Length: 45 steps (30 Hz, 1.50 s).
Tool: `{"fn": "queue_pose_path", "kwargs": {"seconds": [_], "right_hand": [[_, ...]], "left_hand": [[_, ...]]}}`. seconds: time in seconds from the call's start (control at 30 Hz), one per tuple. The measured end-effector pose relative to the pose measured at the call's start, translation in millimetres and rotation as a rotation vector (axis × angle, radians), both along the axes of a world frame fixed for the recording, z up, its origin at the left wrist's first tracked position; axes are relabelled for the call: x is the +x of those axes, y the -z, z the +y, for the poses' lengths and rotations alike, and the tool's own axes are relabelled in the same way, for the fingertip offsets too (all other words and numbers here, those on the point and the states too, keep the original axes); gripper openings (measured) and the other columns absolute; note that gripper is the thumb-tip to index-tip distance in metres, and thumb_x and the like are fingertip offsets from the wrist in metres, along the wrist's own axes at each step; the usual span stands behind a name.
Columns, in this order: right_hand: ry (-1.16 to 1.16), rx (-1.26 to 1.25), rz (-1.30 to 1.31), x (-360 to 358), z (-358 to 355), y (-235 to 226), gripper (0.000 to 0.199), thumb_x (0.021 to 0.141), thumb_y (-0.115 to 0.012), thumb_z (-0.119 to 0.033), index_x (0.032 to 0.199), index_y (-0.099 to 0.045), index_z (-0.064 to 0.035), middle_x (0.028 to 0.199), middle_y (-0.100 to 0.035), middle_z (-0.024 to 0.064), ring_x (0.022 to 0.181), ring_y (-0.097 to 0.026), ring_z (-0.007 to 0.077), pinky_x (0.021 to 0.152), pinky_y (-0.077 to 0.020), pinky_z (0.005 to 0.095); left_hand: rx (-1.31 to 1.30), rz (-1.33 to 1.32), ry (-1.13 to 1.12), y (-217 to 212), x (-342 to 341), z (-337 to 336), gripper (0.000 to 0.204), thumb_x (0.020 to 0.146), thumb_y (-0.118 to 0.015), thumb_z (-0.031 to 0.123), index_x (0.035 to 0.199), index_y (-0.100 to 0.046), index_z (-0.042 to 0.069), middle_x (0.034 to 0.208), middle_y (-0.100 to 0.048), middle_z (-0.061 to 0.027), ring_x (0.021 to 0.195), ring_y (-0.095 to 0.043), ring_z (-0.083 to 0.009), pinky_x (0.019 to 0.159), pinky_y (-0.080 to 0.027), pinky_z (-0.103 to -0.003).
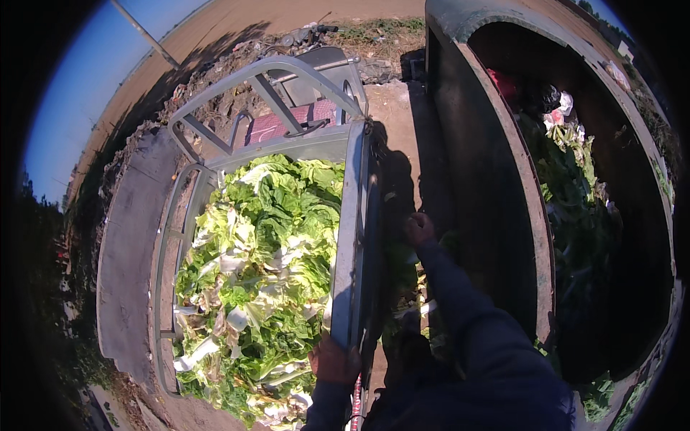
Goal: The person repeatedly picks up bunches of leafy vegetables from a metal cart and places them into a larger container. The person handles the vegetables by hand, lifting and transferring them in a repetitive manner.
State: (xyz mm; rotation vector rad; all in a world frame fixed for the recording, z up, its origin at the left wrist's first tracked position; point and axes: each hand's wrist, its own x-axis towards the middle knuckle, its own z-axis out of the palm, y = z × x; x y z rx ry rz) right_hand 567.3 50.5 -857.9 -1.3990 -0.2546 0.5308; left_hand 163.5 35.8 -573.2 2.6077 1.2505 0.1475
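The metal cart bed [346, 237] in front of me, to the left, is heaped with leafy green and pale cabbage leaves [277, 237]. My left hand [335, 359] grips the top of the cart's near right side wall, with its fingers bent over the edge beside the leaves. Out over the shaded gap between the cart and a large dark bin [496, 144], my right hand [419, 230] is closed in a fist. Nothing shows in it. Its arm stretches forward in a dark sleeve.
Inside the bin lie more leaves [575, 165] and some bags [560, 104]. Loose leaf scraps [422, 294] litter the ground between cart and bin. A seat with a red patterned cover [291, 122] stands beyond the cart's front rail [269, 68]. Rubble lines the far side.
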Motion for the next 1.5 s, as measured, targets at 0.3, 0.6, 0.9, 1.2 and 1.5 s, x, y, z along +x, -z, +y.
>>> {"fn": "queue_pose_path", "kwargs": {"seconds": [0.3,0.6,0.9,1.2,1.5], "right_hand": [[-0.022,-0.031,-0.146,143,168,-121,0.041,0.089,-0.070,-0.024,0.120,-0.063,0.0030,0.105,-0.070,0.0146,0.094,-0.067,0.0194,0.083,-0.0536,0.0317],[-0.081,-0.047,-0.129,206,274,-123,0.035,0.085,-0.072,-0.025,0.104,-0.069,0.0043,0.093,-0.073,0.0159,0.085,-0.070,0.0239,0.076,-0.0531,0.0363],[-0.106,-0.210,-0.115,225,290,-121,0.022,0.084,-0.072,-0.019,0.095,-0.070,0.0002,0.079,-0.068,0.0063,0.070,-0.063,0.0145,0.064,-0.0502,0.0288],[-0.272,0.095,0.187,241,281,-108,0.022,0.081,-0.072,-0.016,0.097,-0.070,-0.0011,0.080,-0.068,0.0053,0.064,-0.062,0.0140,0.060,-0.0509,0.0287],[-0.378,-0.233,-0.184,253,267,-121,0.028,0.086,-0.068,-0.020,0.106,-0.069,-0.0015,0.089,-0.070,0.0077,0.075,-0.066,0.0168,0.067,-0.0518,0.0310]], "left_hand": [[-0.266,0.058,-0.174,-12,40,38,0.054,0.074,-0.073,0.026,0.115,-0.057,-0.004,0.086,-0.066,-0.0206,0.080,-0.067,-0.0386,0.072,-0.053,-0.048],[-0.494,0.068,-0.402,-30,64,48,0.043,0.080,-0.073,0.033,0.104,-0.062,-0.001,0.085,-0.066,-0.0248,0.079,-0.064,-0.0443,0.068,-0.050,-0.051],[-0.622,0.098,-0.473,-40,72,59,0.041,0.076,-0.076,0.029,0.105,-0.064,0.002,0.089,-0.069,-0.0238,0.088,-0.067,-0.0429,0.077,-0.051,-0.049],[-0.664,0.176,-0.521,-54,89,69,0.047,0.071,-0.083,0.033,0.103,-0.065,0.004,0.084,-0.069,-0.0204,0.083,-0.068,-0.0390,0.075,-0.052,-0.048],[-0.630,0.150,-0.490,-39,75,64,0.043,0.075,-0.079,0.038,0.100,-0.066,0.005,0.074,-0.068,-0.0166,0.071,-0.068,-0.0342,0.065,-0.052,-0.045]]}}
